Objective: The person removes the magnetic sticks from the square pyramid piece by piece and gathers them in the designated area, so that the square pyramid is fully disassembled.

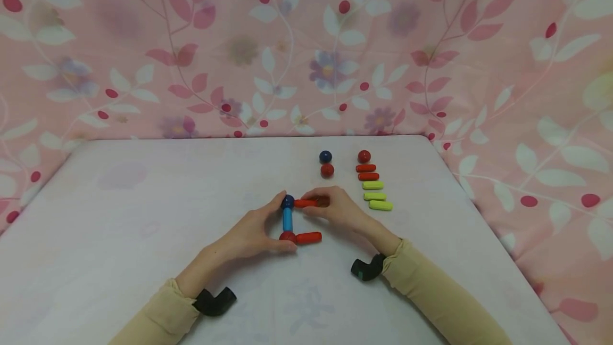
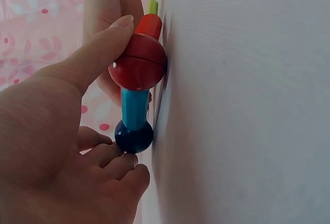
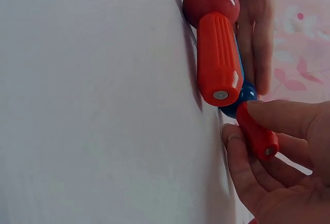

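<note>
My left hand (image 1: 246, 235) holds a small frame of magnetic building pieces between thumb and fingers. Its thumb touches the red ball (image 2: 138, 62), and its fingertips meet the dark blue ball (image 2: 134, 137). A light blue rod (image 1: 287, 219) joins these two balls. From the red ball a red rod (image 3: 218, 59) sticks out to the right, its metal end showing in the right wrist view. My right hand (image 1: 341, 207) pinches another red rod (image 3: 257, 132), whose far end touches the dark blue ball. That makes a three-sided shape lying on the table.
Behind the right hand lie a loose dark blue ball (image 1: 325, 156) and a red ball (image 1: 327, 170). Farther right, a column holds one red ball (image 1: 364, 156), two red rods (image 1: 368, 177) and three yellow-green rods (image 1: 374, 196). A flowered cloth (image 1: 297, 52) hangs behind the white table (image 1: 119, 190).
</note>
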Demonstrator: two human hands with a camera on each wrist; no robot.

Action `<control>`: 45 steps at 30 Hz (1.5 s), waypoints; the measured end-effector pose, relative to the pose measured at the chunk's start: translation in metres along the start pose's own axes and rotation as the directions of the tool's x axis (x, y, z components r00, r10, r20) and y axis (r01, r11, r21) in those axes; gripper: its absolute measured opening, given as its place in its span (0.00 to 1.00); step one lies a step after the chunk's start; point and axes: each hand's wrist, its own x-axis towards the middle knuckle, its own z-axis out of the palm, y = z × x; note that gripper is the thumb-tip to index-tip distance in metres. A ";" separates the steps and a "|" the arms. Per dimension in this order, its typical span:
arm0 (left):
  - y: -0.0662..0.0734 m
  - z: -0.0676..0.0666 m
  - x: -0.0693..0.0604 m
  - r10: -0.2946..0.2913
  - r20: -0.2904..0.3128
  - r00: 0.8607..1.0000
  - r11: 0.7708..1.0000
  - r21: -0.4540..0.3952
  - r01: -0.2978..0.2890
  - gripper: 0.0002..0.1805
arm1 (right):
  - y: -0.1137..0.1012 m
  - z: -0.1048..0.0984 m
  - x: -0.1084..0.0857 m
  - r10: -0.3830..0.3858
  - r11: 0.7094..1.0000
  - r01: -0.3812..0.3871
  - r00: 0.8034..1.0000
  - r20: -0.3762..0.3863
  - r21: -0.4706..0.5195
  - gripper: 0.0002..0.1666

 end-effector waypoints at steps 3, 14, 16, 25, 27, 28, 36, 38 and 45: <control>0.000 0.001 -0.001 -0.006 0.016 1.000 1.000 -0.001 0.006 0.62 | -0.001 0.002 -0.001 -0.010 1.000 0.010 1.000 0.020 0.006 0.18; 0.001 0.002 -0.001 0.006 0.023 1.000 1.000 0.016 -0.006 0.62 | 0.003 0.005 0.001 -0.030 0.999 0.028 0.999 0.030 0.042 0.19; 0.001 0.001 -0.001 -0.002 0.025 1.000 1.000 0.017 0.001 0.62 | 0.004 0.005 0.001 -0.034 0.999 0.033 0.999 0.030 0.043 0.19; 0.002 0.000 -0.001 -0.023 0.024 0.999 1.000 0.001 0.023 0.63 | 0.004 0.005 0.001 -0.035 0.998 0.032 0.998 0.047 0.058 0.19; 0.002 0.000 -0.001 -0.021 0.024 0.999 1.000 0.001 0.021 0.63 | 0.003 0.005 0.001 -0.033 0.998 0.030 0.998 0.049 0.056 0.19; 0.001 0.001 -0.001 -0.020 0.026 0.999 1.000 0.001 0.020 0.62 | 0.003 0.005 0.001 -0.031 0.998 0.028 0.998 0.049 0.055 0.19; 0.000 0.003 0.001 -0.016 0.024 1.000 1.000 -0.004 0.016 0.63 | 0.002 -0.001 -0.004 -0.022 0.999 0.021 0.999 0.029 0.027 0.17; 0.001 0.003 0.001 -0.024 0.026 0.999 1.000 0.000 0.024 0.63 | 0.002 -0.006 -0.008 -0.006 1.000 0.005 1.000 0.014 0.028 0.16; 0.003 0.001 -0.001 -0.029 0.019 0.999 0.999 0.022 0.029 0.64 | 0.010 -0.037 -0.038 0.099 0.992 -0.093 0.992 -0.075 0.083 0.16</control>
